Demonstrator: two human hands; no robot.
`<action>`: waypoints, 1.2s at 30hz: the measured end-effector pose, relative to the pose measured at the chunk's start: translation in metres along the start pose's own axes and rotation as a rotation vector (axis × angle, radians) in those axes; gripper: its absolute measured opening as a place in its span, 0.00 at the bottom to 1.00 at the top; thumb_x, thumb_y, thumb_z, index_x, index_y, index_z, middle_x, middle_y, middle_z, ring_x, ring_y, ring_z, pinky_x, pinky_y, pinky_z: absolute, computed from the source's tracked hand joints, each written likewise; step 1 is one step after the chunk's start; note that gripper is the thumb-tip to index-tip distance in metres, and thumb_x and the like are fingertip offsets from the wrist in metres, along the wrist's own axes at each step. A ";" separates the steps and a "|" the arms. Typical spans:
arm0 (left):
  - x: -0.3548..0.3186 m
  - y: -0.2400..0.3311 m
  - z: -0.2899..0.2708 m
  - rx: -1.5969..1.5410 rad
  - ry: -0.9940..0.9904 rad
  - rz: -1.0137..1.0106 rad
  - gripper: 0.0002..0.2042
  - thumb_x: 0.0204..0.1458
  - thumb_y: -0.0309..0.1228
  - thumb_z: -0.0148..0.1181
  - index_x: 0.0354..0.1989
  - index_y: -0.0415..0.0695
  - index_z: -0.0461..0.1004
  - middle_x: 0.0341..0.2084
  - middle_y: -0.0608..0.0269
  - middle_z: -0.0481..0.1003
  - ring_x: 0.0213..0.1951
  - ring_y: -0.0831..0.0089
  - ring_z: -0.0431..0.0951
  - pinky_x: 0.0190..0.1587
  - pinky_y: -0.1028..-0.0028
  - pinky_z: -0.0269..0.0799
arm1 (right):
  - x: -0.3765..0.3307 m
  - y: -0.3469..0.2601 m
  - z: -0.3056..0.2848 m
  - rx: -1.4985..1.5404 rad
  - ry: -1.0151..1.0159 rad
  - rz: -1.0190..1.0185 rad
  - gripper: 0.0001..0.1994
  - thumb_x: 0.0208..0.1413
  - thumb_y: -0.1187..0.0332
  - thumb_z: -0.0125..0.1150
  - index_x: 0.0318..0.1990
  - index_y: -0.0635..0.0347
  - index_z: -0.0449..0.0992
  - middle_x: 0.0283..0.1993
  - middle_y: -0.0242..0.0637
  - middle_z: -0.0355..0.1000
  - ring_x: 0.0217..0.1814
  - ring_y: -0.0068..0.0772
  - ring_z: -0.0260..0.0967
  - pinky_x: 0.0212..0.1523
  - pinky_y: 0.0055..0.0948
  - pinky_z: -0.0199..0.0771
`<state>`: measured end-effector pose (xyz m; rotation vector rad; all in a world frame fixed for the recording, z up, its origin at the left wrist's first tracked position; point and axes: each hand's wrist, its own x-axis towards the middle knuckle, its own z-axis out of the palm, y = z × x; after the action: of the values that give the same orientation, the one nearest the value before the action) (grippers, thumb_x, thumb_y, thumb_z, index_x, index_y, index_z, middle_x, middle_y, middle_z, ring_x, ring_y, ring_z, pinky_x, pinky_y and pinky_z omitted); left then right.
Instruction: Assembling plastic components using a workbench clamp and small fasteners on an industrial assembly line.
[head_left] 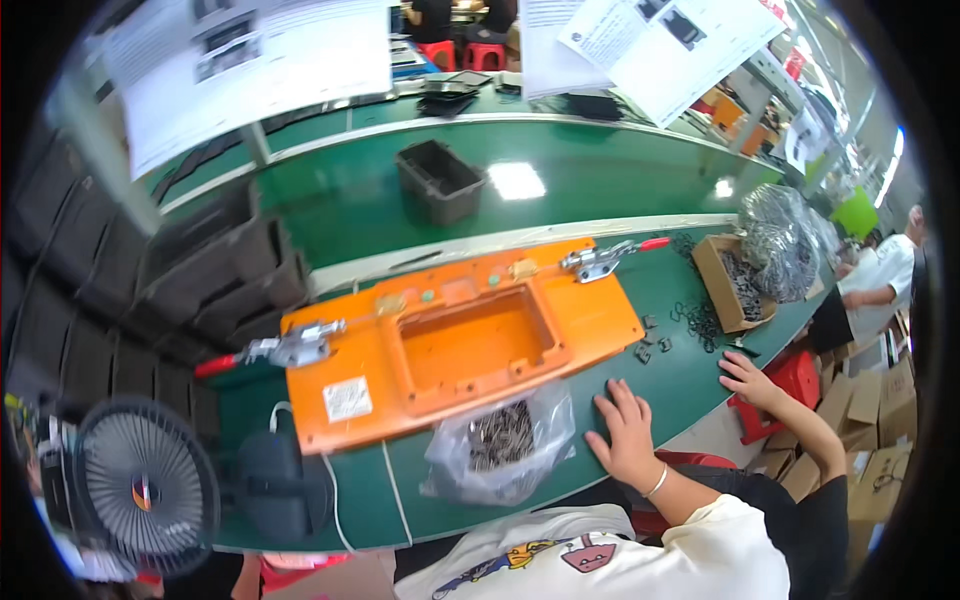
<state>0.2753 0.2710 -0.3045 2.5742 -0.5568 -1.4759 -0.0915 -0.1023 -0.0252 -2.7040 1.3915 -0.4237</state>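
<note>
My right hand [625, 435], with a band on the wrist, rests open on the green bench [590, 480], fingers spread and nothing held. Just left of it lies a clear plastic bag [550, 425] with many small dark metal parts [502, 437] showing in its mouth. Beyond the bag sits an orange fixture [350, 435] with a rectangular recess [470, 350]. Toggle clamps with red handles [297, 345] [597, 262] stand at both ends of it. Several small dark clips [648, 350] lie between my hand and the fixture's right end. My left hand is out of sight.
A black-sleeved person's hand [750, 380] is at the bench's right edge. Beyond it are a cardboard box [718, 285] of parts and a bubble-wrap bundle [780, 240]. A fan [145, 490] and dark crates [210, 250] stand left; a grey bin [440, 180] is farther back.
</note>
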 end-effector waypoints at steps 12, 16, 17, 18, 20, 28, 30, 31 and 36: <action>0.049 0.120 -0.091 0.050 0.017 0.184 0.12 0.50 0.33 0.59 0.39 0.38 0.76 0.33 0.50 0.77 0.35 0.59 0.77 0.38 0.65 0.71 | 0.001 0.010 -0.002 0.071 -0.040 0.043 0.28 0.49 0.53 0.63 0.55 0.57 0.68 0.64 0.51 0.55 0.68 0.54 0.51 0.63 0.53 0.49; 0.044 0.107 -0.080 0.055 0.055 0.208 0.12 0.49 0.33 0.59 0.39 0.38 0.76 0.33 0.49 0.77 0.35 0.58 0.77 0.38 0.65 0.71 | -0.005 0.012 0.003 0.097 0.032 0.040 0.27 0.49 0.54 0.64 0.54 0.58 0.69 0.63 0.50 0.59 0.67 0.53 0.54 0.62 0.52 0.50; 0.041 0.102 -0.079 0.062 0.050 0.202 0.12 0.49 0.33 0.59 0.38 0.38 0.76 0.33 0.49 0.77 0.35 0.58 0.77 0.38 0.65 0.71 | -0.006 0.009 0.001 0.136 0.058 0.051 0.26 0.48 0.56 0.65 0.53 0.58 0.69 0.62 0.49 0.60 0.67 0.51 0.55 0.62 0.51 0.51; 0.038 0.097 -0.078 0.073 0.048 0.199 0.12 0.49 0.33 0.60 0.38 0.38 0.77 0.33 0.49 0.77 0.35 0.58 0.77 0.38 0.65 0.71 | -0.003 0.009 -0.003 0.178 0.124 0.043 0.26 0.46 0.58 0.67 0.52 0.59 0.70 0.62 0.48 0.61 0.66 0.50 0.57 0.62 0.50 0.52; 0.030 0.085 -0.077 0.094 0.040 0.187 0.12 0.49 0.33 0.60 0.38 0.38 0.77 0.33 0.48 0.77 0.35 0.58 0.77 0.38 0.65 0.71 | 0.007 0.004 -0.018 0.292 0.241 0.093 0.19 0.45 0.63 0.68 0.44 0.60 0.73 0.52 0.45 0.70 0.56 0.47 0.66 0.57 0.44 0.60; 0.000 0.036 -0.085 0.221 -0.020 0.222 0.12 0.48 0.34 0.60 0.37 0.39 0.78 0.33 0.46 0.77 0.35 0.56 0.78 0.38 0.65 0.71 | 0.197 -0.015 -0.070 0.314 0.462 -0.176 0.13 0.43 0.70 0.69 0.38 0.61 0.75 0.36 0.43 0.73 0.42 0.47 0.72 0.42 0.38 0.71; -0.027 0.044 -0.102 0.292 -0.076 0.363 0.12 0.48 0.34 0.61 0.37 0.39 0.78 0.33 0.45 0.77 0.35 0.56 0.78 0.38 0.65 0.71 | 0.268 -0.024 -0.053 0.169 0.362 -0.207 0.14 0.43 0.67 0.69 0.38 0.61 0.75 0.39 0.41 0.74 0.45 0.45 0.72 0.44 0.38 0.71; -0.047 0.056 -0.113 0.336 -0.117 0.488 0.12 0.47 0.34 0.61 0.37 0.39 0.78 0.33 0.45 0.77 0.35 0.56 0.78 0.38 0.64 0.71 | 0.302 -0.028 -0.042 0.091 0.237 -0.197 0.15 0.44 0.64 0.68 0.39 0.59 0.75 0.41 0.39 0.73 0.48 0.44 0.70 0.45 0.40 0.70; -0.180 0.164 -0.174 0.093 -0.194 0.859 0.11 0.53 0.31 0.55 0.40 0.39 0.77 0.32 0.46 0.77 0.34 0.56 0.79 0.37 0.66 0.72 | 0.397 -0.030 0.008 -0.218 -0.074 -0.205 0.10 0.50 0.65 0.60 0.40 0.53 0.77 0.44 0.38 0.74 0.53 0.39 0.70 0.52 0.50 0.65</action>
<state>0.3002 0.1738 -0.0224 1.8124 -1.5295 -1.3599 0.1531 -0.4062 0.0568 -3.0170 1.2118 -0.1904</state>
